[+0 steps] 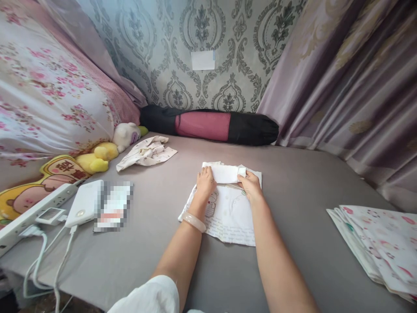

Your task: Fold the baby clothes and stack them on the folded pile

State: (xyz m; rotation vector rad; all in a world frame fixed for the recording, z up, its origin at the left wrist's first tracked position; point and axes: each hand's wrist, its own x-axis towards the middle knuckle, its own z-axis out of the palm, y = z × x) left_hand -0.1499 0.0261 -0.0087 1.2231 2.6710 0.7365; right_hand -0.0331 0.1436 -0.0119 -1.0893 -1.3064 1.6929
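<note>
Printed white garment [230, 217] lies at twelve o'clock ahead; the right hand [251, 184] pinches the folded white band [225, 174] at three o'clock; the left hand [206, 181] covers nine o'clock, its grip unclear. Holding both ends level should give a crisp fold.

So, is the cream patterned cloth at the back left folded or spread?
Neither: the cream patterned cloth lies crumpled, its middle bunched in wrinkles.

The garment [230, 224] lies between a power strip [31, 216], left, and stacked cloths [379, 248], right.
</note>
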